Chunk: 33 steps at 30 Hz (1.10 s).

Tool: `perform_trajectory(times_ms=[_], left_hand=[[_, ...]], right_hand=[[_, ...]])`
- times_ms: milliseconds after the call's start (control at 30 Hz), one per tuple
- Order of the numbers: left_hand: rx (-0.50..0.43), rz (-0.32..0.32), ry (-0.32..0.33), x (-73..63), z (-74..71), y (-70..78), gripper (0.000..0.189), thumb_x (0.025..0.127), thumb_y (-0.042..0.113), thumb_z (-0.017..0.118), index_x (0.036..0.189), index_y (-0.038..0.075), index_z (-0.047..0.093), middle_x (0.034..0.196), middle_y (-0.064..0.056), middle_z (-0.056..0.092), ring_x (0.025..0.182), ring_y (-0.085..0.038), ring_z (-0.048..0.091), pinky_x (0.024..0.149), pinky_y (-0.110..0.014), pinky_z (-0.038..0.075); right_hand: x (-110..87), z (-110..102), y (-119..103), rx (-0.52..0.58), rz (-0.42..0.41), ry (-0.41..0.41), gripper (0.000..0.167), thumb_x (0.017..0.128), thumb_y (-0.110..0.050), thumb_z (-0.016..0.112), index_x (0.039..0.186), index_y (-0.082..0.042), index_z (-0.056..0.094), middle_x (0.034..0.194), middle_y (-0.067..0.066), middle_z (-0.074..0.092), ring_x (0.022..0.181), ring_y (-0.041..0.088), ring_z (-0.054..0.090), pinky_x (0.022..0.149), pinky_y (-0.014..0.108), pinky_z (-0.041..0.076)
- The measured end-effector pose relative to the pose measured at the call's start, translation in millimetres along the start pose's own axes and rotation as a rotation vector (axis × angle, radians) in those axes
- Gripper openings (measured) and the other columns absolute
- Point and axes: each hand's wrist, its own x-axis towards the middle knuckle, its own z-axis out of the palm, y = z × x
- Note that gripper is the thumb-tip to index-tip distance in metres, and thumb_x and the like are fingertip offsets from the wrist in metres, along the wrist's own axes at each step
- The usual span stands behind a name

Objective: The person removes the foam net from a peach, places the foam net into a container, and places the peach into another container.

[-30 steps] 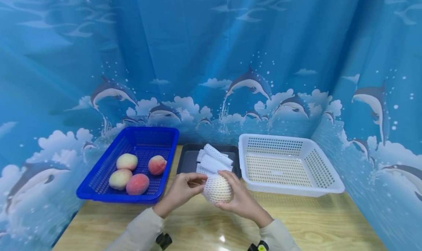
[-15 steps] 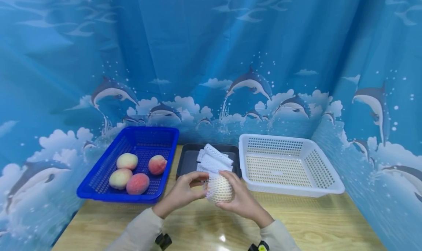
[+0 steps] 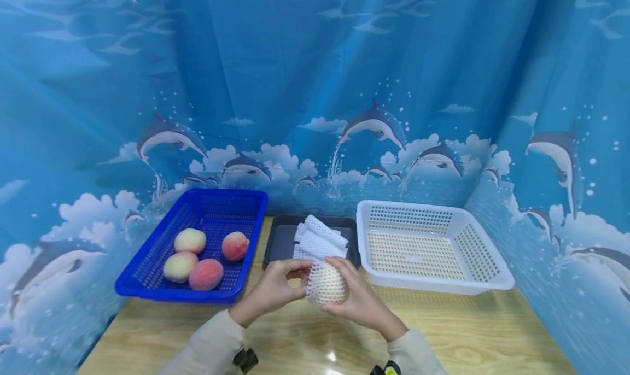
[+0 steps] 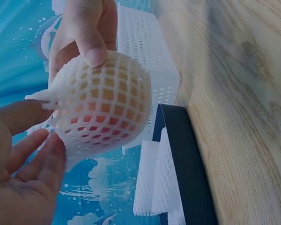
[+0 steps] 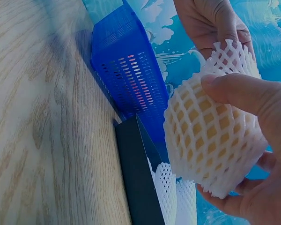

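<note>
A peach [image 4: 110, 93] sits inside a white foam fruit net [image 3: 326, 283], held up in front of me over the wooden table. My right hand [image 3: 361, 296] grips the netted peach from the right, its thumb pressing on the mesh in the right wrist view. On the other side, my left hand [image 3: 277, 286] pinches the loose, bunched end of the net [image 4: 54, 110] with its fingertips. Yellow skin with a red patch shows through the mesh in the left wrist view. Behind the hands, several flat foam nets [image 3: 320, 239] lie in a dark tray [image 3: 282, 244].
To the left stands a blue basket [image 3: 256, 222] with several peaches [image 3: 205, 275] in it. A white basket [image 3: 433, 283] stands at the right of the tray. A blue dolphin-print curtain [image 3: 315, 91] hangs behind the wooden table [image 3: 315, 337].
The left fingers have shifted slightly on the net's open end, and a bit of red peach that showed there half a second ago is now covered. The right hand keeps its grip.
</note>
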Motion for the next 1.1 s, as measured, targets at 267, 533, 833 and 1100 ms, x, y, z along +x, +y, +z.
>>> perform_trajectory(times_ms=[267, 533, 833, 1100], left_hand=[[-0.008, -0.012, -0.030, -1.8, -0.4, -1.9, 0.052, 0.071, -0.009, 0.074, 0.121, -0.009, 0.058, 0.121, -0.022, 0.060, 0.112, -0.035, 0.059, 0.096, -0.036, 0.050], [0.000, -0.031, -0.058, -3.1, -0.7, -2.8, 0.056, 0.073, -0.002, 0.076, 0.125, -0.004, 0.056, 0.121, -0.018, 0.061, 0.111, -0.034, 0.058, 0.095, -0.042, 0.051], [0.000, 0.009, -0.036, -2.6, 2.3, -8.9, 0.057, 0.070, -0.007, 0.075, 0.123, -0.009, 0.054, 0.113, -0.022, 0.062, 0.105, -0.036, 0.060, 0.093, -0.035, 0.053], [-0.049, -0.019, -0.021, -2.3, 1.1, -11.6, 0.060, 0.068, -0.009, 0.076, 0.124, -0.010, 0.052, 0.112, -0.023, 0.062, 0.104, -0.036, 0.060, 0.092, -0.040, 0.053]], right_hand=[[-1.0, 0, 1, -0.008, -0.015, 0.011, 0.093, 0.063, -0.023, 0.088, 0.143, -0.011, 0.041, 0.140, 0.011, 0.044, 0.121, 0.028, 0.051, 0.097, 0.049, 0.049], [-2.2, 0, 0, -0.001, -0.037, 0.016, 0.093, 0.062, -0.023, 0.089, 0.142, -0.007, 0.043, 0.138, 0.010, 0.047, 0.121, 0.026, 0.050, 0.100, 0.049, 0.046], [-2.8, -1, -1, 0.089, -0.008, 0.029, 0.092, 0.063, -0.020, 0.089, 0.143, -0.011, 0.043, 0.140, 0.013, 0.045, 0.120, 0.032, 0.049, 0.094, 0.044, 0.052], [-2.1, -3, 0, 0.225, 0.017, 0.042, 0.086, 0.066, -0.017, 0.087, 0.141, -0.007, 0.046, 0.139, 0.016, 0.045, 0.117, 0.031, 0.050, 0.092, 0.029, 0.053]])
